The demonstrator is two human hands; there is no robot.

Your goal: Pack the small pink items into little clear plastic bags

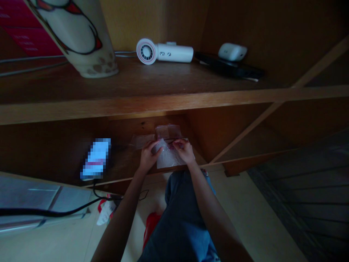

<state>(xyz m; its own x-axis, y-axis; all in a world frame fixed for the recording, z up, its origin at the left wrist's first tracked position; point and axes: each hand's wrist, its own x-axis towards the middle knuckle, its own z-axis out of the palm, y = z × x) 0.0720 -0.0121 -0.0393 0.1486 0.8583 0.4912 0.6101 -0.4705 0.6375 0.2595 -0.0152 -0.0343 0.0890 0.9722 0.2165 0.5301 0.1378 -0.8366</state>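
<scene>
Clear plastic bag (169, 158) is pinched by left hand (148, 157) and right hand (185, 150) over the lower shelf (122, 163)

Blue trousers (181, 222); bare forearms (130, 203), bare hands (148, 157).

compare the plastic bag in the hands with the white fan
The left hand holds the bag and the right hand touches it; the fan lies on the upper shelf. The bag is thin, see-through and creased; the fan is opaque and white.
</scene>
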